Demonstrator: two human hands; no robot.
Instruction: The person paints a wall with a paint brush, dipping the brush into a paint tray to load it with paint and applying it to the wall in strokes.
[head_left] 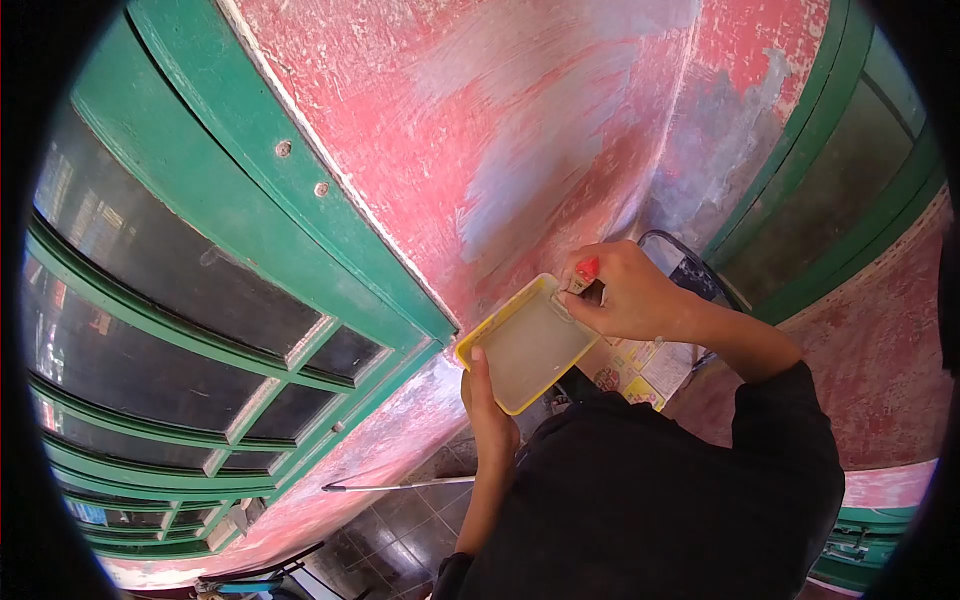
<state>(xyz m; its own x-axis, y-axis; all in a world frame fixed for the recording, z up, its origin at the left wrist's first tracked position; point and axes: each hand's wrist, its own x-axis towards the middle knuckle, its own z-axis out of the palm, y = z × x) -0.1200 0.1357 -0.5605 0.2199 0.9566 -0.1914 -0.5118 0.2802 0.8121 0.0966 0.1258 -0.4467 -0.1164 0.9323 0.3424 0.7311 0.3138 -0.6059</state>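
My left hand (487, 412) grips the lower left edge of a shallow yellow-rimmed tray (530, 345), its thumb over the rim. The inside of the tray looks greyish white. At the tray's upper right corner, my right hand (622, 292) is closed round a small tool with a red handle (587, 269). The tool's lower end is at the tray's rim and mostly hidden by my fingers. Behind the tray rises a pink wall (400, 110) with grey-white smeared patches.
A green-framed window (270, 225) stands at the left, another green frame (800, 160) at the right. Below my right arm is a chair (690, 270) with printed papers (660, 375). A thin pole (400, 486) lies above the dark tiled floor (400, 560).
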